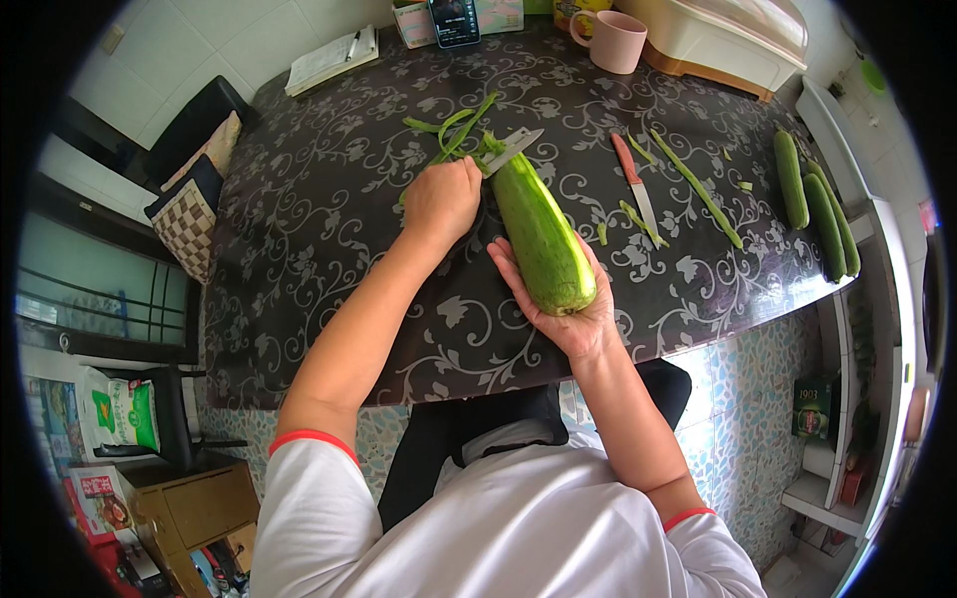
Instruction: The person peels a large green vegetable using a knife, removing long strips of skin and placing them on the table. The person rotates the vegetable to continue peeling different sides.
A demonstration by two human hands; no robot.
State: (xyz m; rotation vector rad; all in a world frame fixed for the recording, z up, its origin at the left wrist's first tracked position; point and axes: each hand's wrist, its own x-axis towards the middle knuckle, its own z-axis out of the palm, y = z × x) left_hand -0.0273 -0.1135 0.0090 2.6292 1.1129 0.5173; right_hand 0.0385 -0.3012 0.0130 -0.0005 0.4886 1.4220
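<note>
A large green zucchini (534,232) lies lengthwise on the upturned palm of my right hand (576,321), its rounded end towards me. A pale, freshly bared strip runs down its right side. My left hand (445,198) is closed in a fist around the handle of a metal peeler (516,149), whose blade lies across the zucchini's far end. The handle is hidden in my fingers. Long green peel strips (456,134) curl on the table just beyond my left hand. Right of the zucchini lies a paring knife (635,187) with a red handle, its blade pointing towards me.
More peel strips (699,190) are scattered around the knife on the dark patterned table (321,247). Several whole zucchinis (791,179) lie near the right edge. At the back stand a pink mug (617,43), a phone (454,22), a notebook (329,63) and a lidded plastic box (718,37).
</note>
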